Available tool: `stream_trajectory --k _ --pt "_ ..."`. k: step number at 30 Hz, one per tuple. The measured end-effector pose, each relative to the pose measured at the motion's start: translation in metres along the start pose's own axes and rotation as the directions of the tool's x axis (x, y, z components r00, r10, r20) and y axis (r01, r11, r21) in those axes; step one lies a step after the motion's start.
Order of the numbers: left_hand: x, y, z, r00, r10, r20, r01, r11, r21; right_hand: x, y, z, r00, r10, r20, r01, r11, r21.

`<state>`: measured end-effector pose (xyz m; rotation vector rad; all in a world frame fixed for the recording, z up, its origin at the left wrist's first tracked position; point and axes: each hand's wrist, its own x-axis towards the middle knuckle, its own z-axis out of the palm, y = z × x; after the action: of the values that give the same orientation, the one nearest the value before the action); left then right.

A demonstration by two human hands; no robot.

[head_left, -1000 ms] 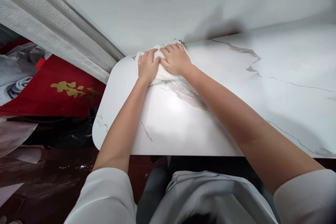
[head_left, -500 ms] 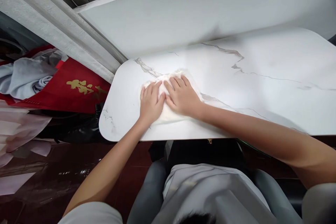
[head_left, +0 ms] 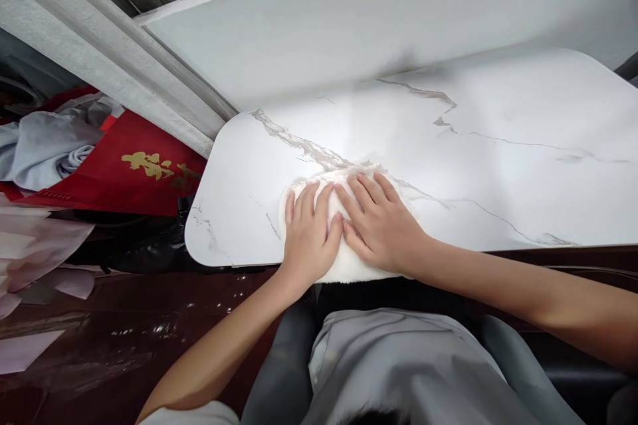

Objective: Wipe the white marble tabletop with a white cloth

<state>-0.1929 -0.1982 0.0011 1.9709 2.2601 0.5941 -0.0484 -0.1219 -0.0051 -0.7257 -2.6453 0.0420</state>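
A fluffy white cloth point(head_left: 343, 269) lies on the white marble-patterned table point(head_left: 498, 192), with its near side reaching over the front edge. Flat on the cloth's left part rests my left hand point(head_left: 312, 232), fingers stretched out and pointing away from me. My right hand point(head_left: 381, 222) presses on the right part, its fingers spread as well. The thumbs are close together over the middle. Much of the cloth is covered by the two hands.
Behind the table stands a pale panel point(head_left: 309, 40), meeting a grey frame post point(head_left: 164, 86) at the left. A red bag point(head_left: 144, 179) with gold lettering holds grey-blue fabric point(head_left: 54, 139). Pale sheets point(head_left: 34, 345) lie lower left on the dark red floor point(head_left: 149, 319).
Both hands and the cloth under them have slid toward me and a little to the right, from mid-table to the front edge. The fingers remain stretched out on the cloth.
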Motion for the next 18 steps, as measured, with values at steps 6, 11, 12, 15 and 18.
stream_trajectory --k 6,11,12,15,18 --pt "0.03 -0.003 0.004 1.0 -0.002 0.02 0.001 1.0 0.009 0.021 0.022 0.003 0.998 0.007 0.056 -0.008 1.0 0.004" --pt "0.08 -0.005 0.013 0.999 -0.038 -0.01 0.038 0.999 -0.015 0.054 0.059 0.016 0.999 0.018 0.039 -0.018 1.0 -0.003" --pt "0.092 -0.006 0.016 0.999 -0.048 -0.011 0.047 0.998 -0.028 0.061 0.068 0.019 0.999 0.018 0.034 -0.018 1.0 -0.007" --pt "0.13 -0.009 0.024 0.998 -0.054 -0.042 0.051 0.996 -0.07 0.085 0.095 0.029 0.999 0.031 0.007 -0.031 0.999 -0.009" --pt "0.167 -0.014 0.033 0.998 -0.032 -0.054 0.025 0.993 -0.116 0.106 0.121 0.036 0.997 0.075 -0.006 -0.075 0.997 -0.005"
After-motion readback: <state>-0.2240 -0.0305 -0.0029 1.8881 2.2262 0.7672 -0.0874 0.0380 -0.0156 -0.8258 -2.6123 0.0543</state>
